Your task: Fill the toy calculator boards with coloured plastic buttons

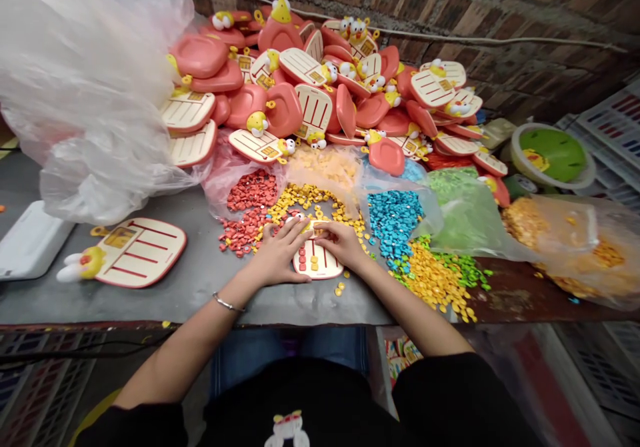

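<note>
My left hand [277, 252] lies with its fingers [295, 228] spread at the edge of a cream plastic panel with red stripes [320, 268], low centre. My right hand [343, 244] has its fingers [325, 232] together at the panel's top; I cannot tell whether they pinch anything. Only a few small yellow buttons [315, 264] sit on the panel. Heaps of loose red buttons [253, 190] and blue buttons [393, 220] lie around it. A cream panel with a yellow-and-white chick head [135, 252] rests on the grey tabletop [190, 287] at left, and salmon-pink plastic shells [199, 56] pile up top centre against a brick wall [500, 7].
</note>
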Demonstrator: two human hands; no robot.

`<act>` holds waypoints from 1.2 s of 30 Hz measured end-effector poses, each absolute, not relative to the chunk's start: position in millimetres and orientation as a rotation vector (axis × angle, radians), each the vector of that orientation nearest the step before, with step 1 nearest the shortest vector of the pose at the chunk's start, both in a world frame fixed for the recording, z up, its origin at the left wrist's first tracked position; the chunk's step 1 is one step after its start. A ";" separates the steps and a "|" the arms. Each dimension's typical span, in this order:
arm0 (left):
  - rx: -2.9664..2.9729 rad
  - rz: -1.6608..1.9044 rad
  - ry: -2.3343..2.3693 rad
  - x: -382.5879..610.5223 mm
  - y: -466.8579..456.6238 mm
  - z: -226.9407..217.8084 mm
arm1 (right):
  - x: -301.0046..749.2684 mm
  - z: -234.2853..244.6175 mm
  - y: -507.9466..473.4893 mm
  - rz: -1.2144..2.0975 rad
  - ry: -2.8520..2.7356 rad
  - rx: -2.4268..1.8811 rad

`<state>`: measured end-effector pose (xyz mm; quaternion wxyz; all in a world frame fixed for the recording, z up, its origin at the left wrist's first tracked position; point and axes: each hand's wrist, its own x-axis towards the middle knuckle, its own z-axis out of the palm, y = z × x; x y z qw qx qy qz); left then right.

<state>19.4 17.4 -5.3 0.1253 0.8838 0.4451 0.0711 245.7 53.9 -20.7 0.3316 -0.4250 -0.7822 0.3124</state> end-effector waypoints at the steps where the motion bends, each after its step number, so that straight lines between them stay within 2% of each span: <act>1: 2.574 0.205 1.303 19.4 17.3 -5.3 | 243.5 -20.4 54.9 0.883 -2.014 -1.090; 4: 2.568 0.194 1.307 19.3 17.4 -4.6 | 248.5 -15.5 58.3 0.960 -1.956 -1.062; 12: 2.555 0.196 1.289 20.2 18.5 -4.1 | 241.9 -14.3 59.4 0.815 -2.153 -1.084; 20: 2.575 0.204 1.260 20.3 17.3 -0.8 | 257.3 -2.7 76.8 1.255 -2.249 -0.868; 22: 2.576 0.217 1.235 20.4 17.2 -1.1 | 260.8 -2.8 92.8 1.137 -2.134 -0.982; 24: 2.579 0.237 1.205 20.1 17.5 -2.3 | 256.4 -7.1 111.9 0.880 -2.102 -1.074; 28: 2.595 0.244 1.174 18.7 18.3 -3.7 | 237.0 -17.5 142.1 0.557 -2.428 -1.047; 31: 2.600 0.238 1.171 18.1 18.4 -2.7 | 233.5 -16.9 147.5 0.462 -2.551 -1.027; 36: 2.589 0.242 1.173 18.1 18.2 -1.6 | 256.0 -8.0 125.5 0.526 -2.279 -1.053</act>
